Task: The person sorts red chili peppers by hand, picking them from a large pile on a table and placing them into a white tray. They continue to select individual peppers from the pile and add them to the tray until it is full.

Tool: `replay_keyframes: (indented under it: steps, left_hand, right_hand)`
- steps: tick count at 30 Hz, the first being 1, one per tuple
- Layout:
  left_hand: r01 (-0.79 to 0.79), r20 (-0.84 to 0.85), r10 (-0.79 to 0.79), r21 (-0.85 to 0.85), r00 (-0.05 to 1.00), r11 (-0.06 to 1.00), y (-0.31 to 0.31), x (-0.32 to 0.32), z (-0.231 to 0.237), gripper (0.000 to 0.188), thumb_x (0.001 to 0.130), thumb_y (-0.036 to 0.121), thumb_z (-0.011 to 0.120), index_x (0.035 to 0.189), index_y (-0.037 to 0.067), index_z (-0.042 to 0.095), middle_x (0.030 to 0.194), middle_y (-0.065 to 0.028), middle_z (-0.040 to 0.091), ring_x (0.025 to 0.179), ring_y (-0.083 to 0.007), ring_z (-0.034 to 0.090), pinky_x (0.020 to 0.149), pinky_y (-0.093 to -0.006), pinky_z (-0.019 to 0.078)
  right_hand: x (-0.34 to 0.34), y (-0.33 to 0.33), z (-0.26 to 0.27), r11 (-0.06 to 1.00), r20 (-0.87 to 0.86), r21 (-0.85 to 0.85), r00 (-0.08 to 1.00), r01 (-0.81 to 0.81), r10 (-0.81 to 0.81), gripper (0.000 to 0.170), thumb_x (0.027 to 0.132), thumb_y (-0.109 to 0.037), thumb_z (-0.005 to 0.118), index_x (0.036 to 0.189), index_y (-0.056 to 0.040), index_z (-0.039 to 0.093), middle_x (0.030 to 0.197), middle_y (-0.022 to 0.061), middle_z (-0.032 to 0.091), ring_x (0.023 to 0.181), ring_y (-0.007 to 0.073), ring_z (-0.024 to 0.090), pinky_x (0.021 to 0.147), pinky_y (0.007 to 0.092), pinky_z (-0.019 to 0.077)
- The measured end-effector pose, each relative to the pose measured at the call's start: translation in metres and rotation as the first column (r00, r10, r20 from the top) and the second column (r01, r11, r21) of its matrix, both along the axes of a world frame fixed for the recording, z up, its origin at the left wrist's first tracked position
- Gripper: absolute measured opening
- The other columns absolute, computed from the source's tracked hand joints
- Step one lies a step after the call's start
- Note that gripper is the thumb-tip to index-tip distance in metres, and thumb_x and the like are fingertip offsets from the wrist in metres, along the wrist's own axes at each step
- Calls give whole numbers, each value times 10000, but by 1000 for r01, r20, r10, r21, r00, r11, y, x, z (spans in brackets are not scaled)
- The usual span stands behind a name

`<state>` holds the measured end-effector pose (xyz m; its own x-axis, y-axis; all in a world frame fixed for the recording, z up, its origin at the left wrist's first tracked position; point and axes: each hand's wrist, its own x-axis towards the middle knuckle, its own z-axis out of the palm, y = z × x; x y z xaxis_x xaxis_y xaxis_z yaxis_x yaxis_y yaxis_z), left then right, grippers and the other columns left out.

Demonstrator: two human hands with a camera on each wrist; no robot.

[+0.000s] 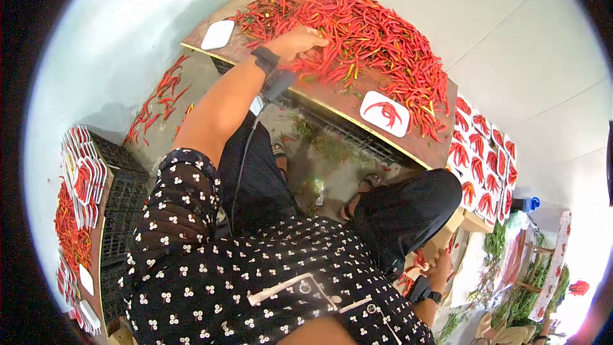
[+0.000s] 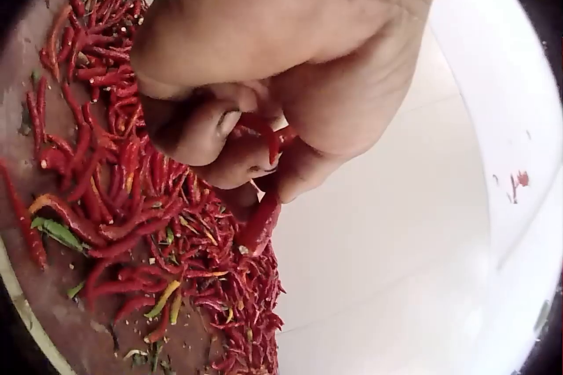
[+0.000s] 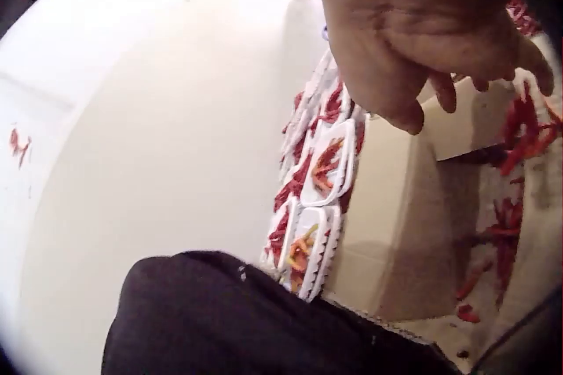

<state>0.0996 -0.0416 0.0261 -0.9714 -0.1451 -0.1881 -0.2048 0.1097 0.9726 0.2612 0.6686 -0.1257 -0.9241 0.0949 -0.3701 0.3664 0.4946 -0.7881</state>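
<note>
At the heaped red chili peppers (image 1: pixel 383 32), my left hand (image 1: pixel 299 41) is over the near left part of the pile. In the left wrist view its curled fingers pinch red chili peppers (image 2: pixel 259 227), one poking out below the fingertips; part of what it holds is hidden in the palm. My right hand (image 1: pixel 439 267) is low at my right side. The right wrist view has that hand (image 3: pixel 422 32) above a cardboard box (image 3: pixel 378 217) with red peppers inside, its fingers loosely extended and spread, nothing between them. A white tray (image 1: pixel 399 124) with a few peppers lies on the table's near edge.
A bare white tray (image 1: pixel 218 35) sits at the table's (image 1: pixel 319 97) left end. Filled trays (image 1: pixel 480 160) stand stacked to the right. Black crates (image 1: pixel 128 217) with more trays and peppers are at the left. Loose peppers (image 1: pixel 156 102) lie on the floor.
</note>
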Motion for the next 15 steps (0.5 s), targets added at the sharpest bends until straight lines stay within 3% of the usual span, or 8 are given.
replay_keyframes:
  steps: [2,4,6,8,10,12,13,15]
  left_hand:
    - [-18,-6,18,26,1000,999,6,7,7,176,772,210,611,846,57,563,637,21,447,563,-88,415,477,-247,377]
    - [-21,-25,21,8,999,1000,11,12,10,148,778,215,604,800,80,549,608,32,460,510,-68,390,430,-227,309]
    - [-26,-47,26,-10,999,1000,16,14,13,137,784,220,597,754,102,534,578,44,474,458,-48,366,383,-206,241]
    - [7,-30,-9,-66,1000,998,18,13,15,151,779,234,600,773,96,541,577,46,464,469,-50,372,397,-211,249]
    - [21,-23,-22,-47,999,999,19,11,14,160,782,242,594,745,96,541,578,47,457,479,-42,370,411,-210,254]
    - [215,-89,-229,-145,969,966,31,17,23,185,795,260,574,706,101,542,580,56,441,496,-34,364,420,-218,279]
    - [202,-144,-205,-32,968,979,35,2,1,231,812,291,544,701,90,561,593,62,448,524,-41,380,442,-230,316]
    - [269,-112,-275,-67,955,961,54,1,13,250,817,300,535,715,75,572,606,57,460,540,-53,395,458,-235,334]
  right_hand:
    - [-20,-29,37,995,-220,-77,973,56,-71,186,796,-225,540,916,-85,519,819,-5,496,782,128,472,696,346,376]
    - [-28,-110,118,810,-121,-399,851,429,-510,242,795,-240,552,974,-80,526,876,-6,512,794,130,472,700,319,376]
    - [-58,-116,140,936,-426,-320,860,149,-282,274,797,-242,559,1013,-78,524,906,12,527,808,135,474,709,310,381]
    - [-61,-193,212,776,-315,-602,837,188,-447,235,838,-125,479,1051,-28,507,983,68,534,840,161,528,661,266,431]
    - [-84,-223,229,738,-386,-666,896,-106,-220,250,828,-98,505,1063,-15,487,919,60,522,808,142,515,641,219,426]
    - [-104,-267,238,780,-414,-558,910,-285,37,205,849,-99,475,1035,-14,495,878,68,523,756,153,516,616,231,431]
    - [-122,-285,229,607,-242,-757,967,-240,81,208,853,-137,485,1026,-22,499,891,73,530,768,170,530,606,246,436]
    - [-141,-334,219,629,-137,-724,953,-283,271,249,862,-207,476,1039,-33,488,891,74,548,765,190,548,614,280,448]
